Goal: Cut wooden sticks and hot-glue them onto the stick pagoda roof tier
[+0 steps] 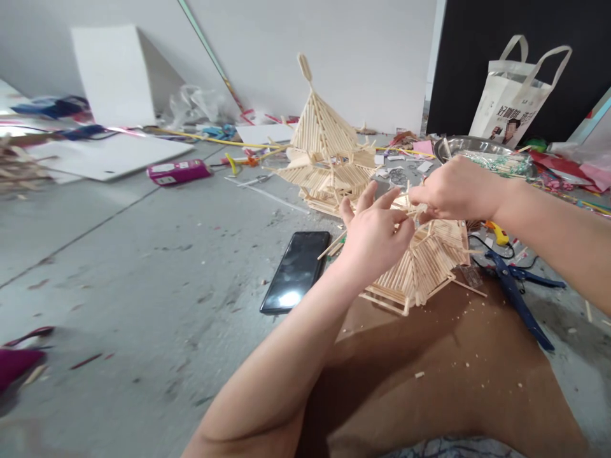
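Observation:
A small roof-shaped model of thin wooden sticks [420, 270] rests on a brown board in front of me. My left hand [377, 235] is at its upper left, thumb and index finger pinched together near the top, the other fingers spread. What that pinch holds is hidden. From the right, my right hand [453, 187] reaches over the model's top, its fingers closed on what looks like a thin wooden stick. The fingertips of both hands are close together. Behind them stands a larger tiered stick tower [324, 140] with a pointed roof.
A black phone [296, 270] lies left of the model. Blue-handled pliers [518, 292] rest to the right, on the edge of the brown board [453, 375]. Farther back are a purple tool [179, 172], a metal bowl [482, 149] and a white tote bag [510, 95].

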`<act>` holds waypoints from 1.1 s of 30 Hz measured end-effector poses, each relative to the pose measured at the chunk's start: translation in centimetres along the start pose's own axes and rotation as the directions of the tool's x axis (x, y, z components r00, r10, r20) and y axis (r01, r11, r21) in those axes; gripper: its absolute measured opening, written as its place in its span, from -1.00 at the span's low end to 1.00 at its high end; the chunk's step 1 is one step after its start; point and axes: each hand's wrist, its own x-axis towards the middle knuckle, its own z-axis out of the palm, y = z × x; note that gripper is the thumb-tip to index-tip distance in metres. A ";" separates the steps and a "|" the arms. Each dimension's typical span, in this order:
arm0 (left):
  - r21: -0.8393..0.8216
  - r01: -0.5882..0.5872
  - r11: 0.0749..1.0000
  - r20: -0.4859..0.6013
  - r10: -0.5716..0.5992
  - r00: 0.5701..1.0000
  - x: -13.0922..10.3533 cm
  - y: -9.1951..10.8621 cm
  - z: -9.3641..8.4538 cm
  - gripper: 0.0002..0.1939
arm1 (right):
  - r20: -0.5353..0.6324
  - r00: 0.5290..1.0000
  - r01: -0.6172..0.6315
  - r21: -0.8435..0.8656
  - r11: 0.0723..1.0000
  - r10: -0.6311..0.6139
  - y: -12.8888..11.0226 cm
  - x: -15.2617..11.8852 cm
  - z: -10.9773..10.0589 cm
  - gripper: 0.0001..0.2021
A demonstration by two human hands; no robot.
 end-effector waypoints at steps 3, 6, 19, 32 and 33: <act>0.006 0.007 1.000 0.009 -0.007 1.000 0.0 0.1 -0.1 -0.71 | 0.014 0.995 0.096 -0.051 0.994 -0.096 0.2 0.5 -0.1 -0.75; 0.003 0.005 1.000 0.017 -0.005 1.000 0.0 0.0 -0.1 -0.71 | 0.024 0.991 0.131 -0.041 0.990 -0.130 0.3 1.0 0.1 -0.78; 0.025 -0.069 0.997 -0.123 0.071 0.990 -0.5 0.1 0.0 -0.68 | 0.073 0.950 0.313 -0.228 0.922 -0.305 0.5 1.2 0.2 -0.73; 0.031 -0.079 0.996 -0.103 0.082 0.991 -0.5 0.2 -0.1 -0.69 | 0.141 0.921 0.389 -0.370 0.844 -0.362 0.3 0.8 0.2 -0.67; 0.030 -0.079 0.996 -0.103 0.081 0.991 -0.5 0.2 -0.1 -0.69 | 0.143 0.920 0.391 -0.371 0.842 -0.365 0.3 0.8 0.2 -0.66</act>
